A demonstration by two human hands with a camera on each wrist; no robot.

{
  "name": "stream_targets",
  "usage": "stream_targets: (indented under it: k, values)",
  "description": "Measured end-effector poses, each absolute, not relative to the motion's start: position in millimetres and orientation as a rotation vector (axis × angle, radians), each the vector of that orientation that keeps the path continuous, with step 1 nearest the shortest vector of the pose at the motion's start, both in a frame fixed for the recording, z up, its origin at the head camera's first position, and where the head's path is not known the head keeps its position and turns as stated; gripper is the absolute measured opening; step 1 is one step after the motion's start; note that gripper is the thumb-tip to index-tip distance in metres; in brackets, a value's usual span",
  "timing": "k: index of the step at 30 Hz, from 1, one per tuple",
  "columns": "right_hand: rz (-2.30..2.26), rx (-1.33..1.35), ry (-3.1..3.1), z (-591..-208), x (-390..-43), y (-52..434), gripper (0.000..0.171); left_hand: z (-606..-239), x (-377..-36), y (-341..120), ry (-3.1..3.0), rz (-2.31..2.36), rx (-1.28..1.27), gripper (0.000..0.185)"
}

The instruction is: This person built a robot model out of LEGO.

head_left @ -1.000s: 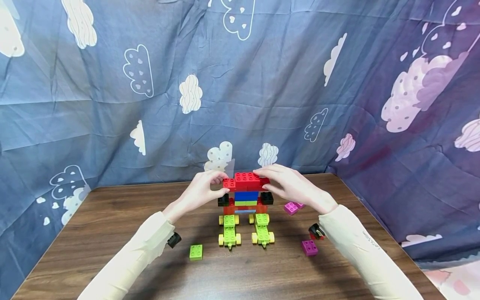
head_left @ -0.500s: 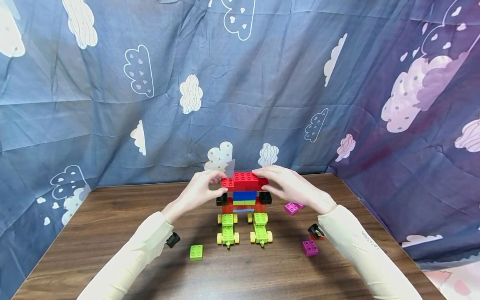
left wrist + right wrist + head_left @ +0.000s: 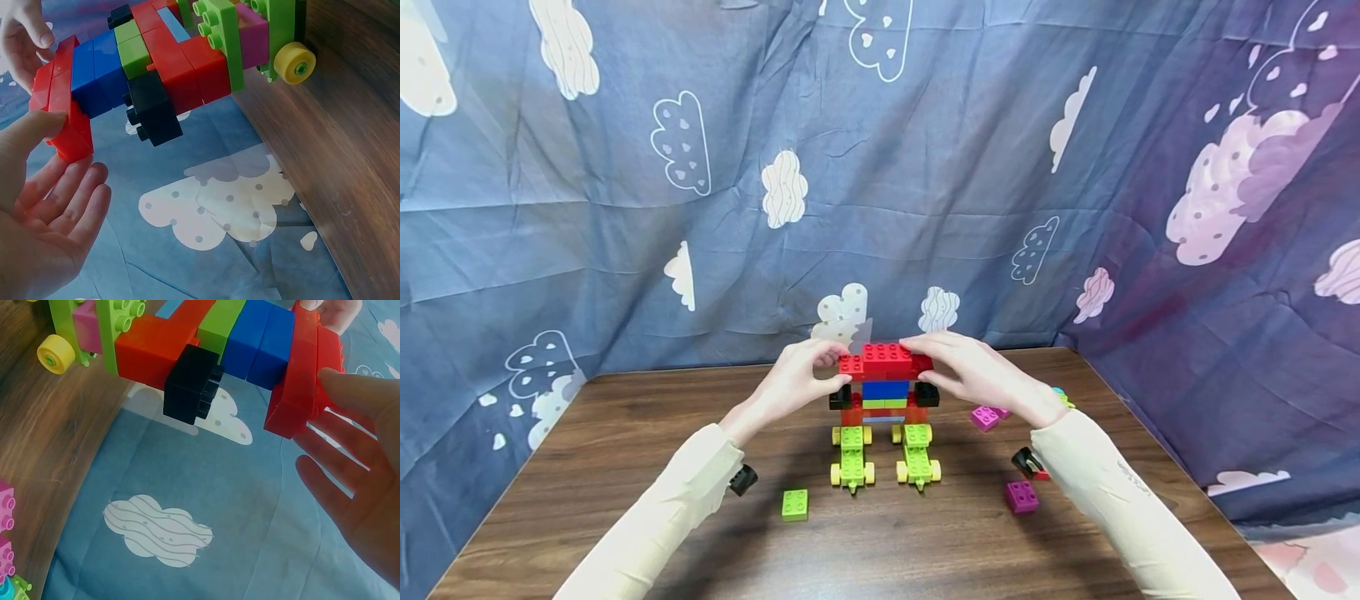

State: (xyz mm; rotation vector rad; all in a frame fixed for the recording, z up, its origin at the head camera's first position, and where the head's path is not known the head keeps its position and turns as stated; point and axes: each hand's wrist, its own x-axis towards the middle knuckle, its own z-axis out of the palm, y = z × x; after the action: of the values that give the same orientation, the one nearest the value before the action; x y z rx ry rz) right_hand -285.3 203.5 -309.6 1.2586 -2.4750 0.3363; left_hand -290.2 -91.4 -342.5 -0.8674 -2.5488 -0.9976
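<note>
A brick figure (image 3: pixel 884 404) stands on the wooden table (image 3: pixel 625 433): two green wheeled feet (image 3: pixel 851 458), a red body, black side bricks (image 3: pixel 927 394), blue bricks (image 3: pixel 886 389) and a red top layer (image 3: pixel 886 360). My left hand (image 3: pixel 838 371) pinches the left end of the red top layer, thumb at the front, fingers behind. My right hand (image 3: pixel 925 362) holds the right end the same way. The left wrist view shows the left thumb (image 3: pixel 31 128) on the red bricks (image 3: pixel 62 106). In the right wrist view the right thumb (image 3: pixel 359 394) lies against the red layer (image 3: pixel 300 375).
Loose on the table are a green brick (image 3: pixel 794 504), a magenta brick (image 3: pixel 1022 496), more magenta bricks (image 3: pixel 985 416), a black-and-red piece (image 3: pixel 1026 462) and a black piece (image 3: pixel 743 479). A blue cloud-print cloth (image 3: pixel 880 167) hangs behind and to the right.
The figure and both hands have shifted slightly to the left. Both hands keep their hold on the red top layer.
</note>
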Motion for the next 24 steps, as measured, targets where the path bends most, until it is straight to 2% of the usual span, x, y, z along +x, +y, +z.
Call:
stream_targets:
  k: [24]
  values:
    - [0.368, 1.243, -2.528, -309.8, -283.0, 200.3, 0.057, -343.1, -290.7, -99.4, -2.539, -1.045, -0.859, 0.03]
